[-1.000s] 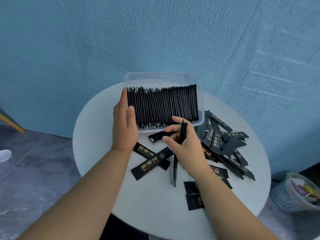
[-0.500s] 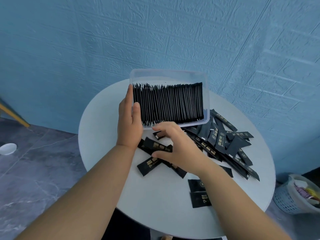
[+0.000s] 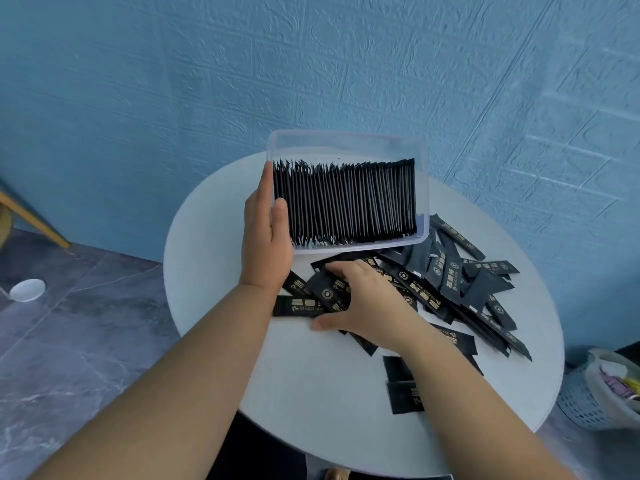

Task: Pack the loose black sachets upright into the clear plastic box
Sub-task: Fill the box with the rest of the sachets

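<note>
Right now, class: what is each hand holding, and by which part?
The left hand holds the clear box by its left end wall, thumb inside. The right hand rests on loose sachets, gripping none.

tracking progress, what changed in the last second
The right hand let go of the sachet it pinched and dropped onto the loose sachets, fingers spread. The left hand still holds the clear plastic box by its left wall; the packed row looks unchanged.
</note>
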`<act>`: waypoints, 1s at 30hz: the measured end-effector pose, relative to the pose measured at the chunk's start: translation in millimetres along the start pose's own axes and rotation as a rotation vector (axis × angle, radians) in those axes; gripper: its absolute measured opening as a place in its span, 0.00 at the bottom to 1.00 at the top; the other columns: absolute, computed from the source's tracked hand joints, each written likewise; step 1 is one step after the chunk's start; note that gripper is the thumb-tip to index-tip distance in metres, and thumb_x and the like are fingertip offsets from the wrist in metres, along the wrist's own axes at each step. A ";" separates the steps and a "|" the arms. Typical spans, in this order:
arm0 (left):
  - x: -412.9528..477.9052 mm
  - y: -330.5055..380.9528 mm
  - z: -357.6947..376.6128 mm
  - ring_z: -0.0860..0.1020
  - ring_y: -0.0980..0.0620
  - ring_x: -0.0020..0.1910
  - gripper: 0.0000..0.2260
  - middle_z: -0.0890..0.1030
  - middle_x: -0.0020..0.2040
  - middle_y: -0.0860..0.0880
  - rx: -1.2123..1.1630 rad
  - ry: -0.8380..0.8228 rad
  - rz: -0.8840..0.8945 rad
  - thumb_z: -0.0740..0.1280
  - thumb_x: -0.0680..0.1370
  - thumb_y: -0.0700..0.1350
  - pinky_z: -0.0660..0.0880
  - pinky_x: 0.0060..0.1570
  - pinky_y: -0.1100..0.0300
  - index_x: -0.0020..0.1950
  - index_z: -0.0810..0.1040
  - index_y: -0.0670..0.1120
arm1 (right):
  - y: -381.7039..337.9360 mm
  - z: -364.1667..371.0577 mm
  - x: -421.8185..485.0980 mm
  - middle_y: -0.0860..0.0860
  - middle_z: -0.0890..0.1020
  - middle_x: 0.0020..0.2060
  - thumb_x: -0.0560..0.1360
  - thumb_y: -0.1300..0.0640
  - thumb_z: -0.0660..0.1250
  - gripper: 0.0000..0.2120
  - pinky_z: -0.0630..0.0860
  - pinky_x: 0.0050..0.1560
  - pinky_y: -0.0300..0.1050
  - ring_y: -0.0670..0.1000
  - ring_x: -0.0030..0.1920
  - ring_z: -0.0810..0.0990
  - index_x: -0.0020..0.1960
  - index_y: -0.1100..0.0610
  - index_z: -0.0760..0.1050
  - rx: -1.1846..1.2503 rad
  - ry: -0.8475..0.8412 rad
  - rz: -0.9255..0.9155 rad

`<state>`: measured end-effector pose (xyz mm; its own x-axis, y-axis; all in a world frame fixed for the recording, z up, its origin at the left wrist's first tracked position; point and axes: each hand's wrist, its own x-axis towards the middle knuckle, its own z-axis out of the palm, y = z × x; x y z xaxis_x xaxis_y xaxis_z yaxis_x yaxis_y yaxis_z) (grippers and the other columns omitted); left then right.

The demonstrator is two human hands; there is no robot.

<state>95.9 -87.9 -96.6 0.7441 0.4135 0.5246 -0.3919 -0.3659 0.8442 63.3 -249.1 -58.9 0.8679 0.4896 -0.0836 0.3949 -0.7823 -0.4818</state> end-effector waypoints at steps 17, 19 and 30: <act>1.3 -0.7 0.1 0.55 0.83 0.60 0.19 0.58 0.63 0.70 -0.016 0.008 -0.008 0.51 0.83 0.43 0.52 0.59 0.83 0.72 0.53 0.57 | 12.6 -34.0 -12.0 0.48 0.84 0.35 0.73 0.57 0.70 0.06 0.78 0.40 0.45 0.43 0.33 0.80 0.48 0.51 0.74 0.277 -0.109 0.013; 1.4 -0.4 0.0 0.55 0.82 0.61 0.19 0.58 0.63 0.70 -0.019 0.011 -0.002 0.51 0.82 0.44 0.52 0.59 0.82 0.72 0.53 0.56 | 11.2 -35.8 -15.0 0.44 0.82 0.34 0.72 0.56 0.72 0.08 0.76 0.39 0.36 0.43 0.35 0.80 0.47 0.49 0.73 0.439 -0.004 -0.018; -0.2 0.5 -0.7 0.56 0.80 0.63 0.20 0.58 0.64 0.69 -0.023 0.004 -0.005 0.51 0.81 0.48 0.53 0.60 0.81 0.72 0.53 0.57 | -11.7 -7.4 2.6 0.54 0.82 0.37 0.71 0.61 0.72 0.05 0.77 0.42 0.40 0.53 0.40 0.81 0.42 0.57 0.76 0.859 0.351 -0.004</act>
<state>95.2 -87.5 -96.2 0.7440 0.4185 0.5209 -0.4003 -0.3449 0.8490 63.2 -241.5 -47.0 0.9638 0.2374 0.1214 0.1617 -0.1585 -0.9740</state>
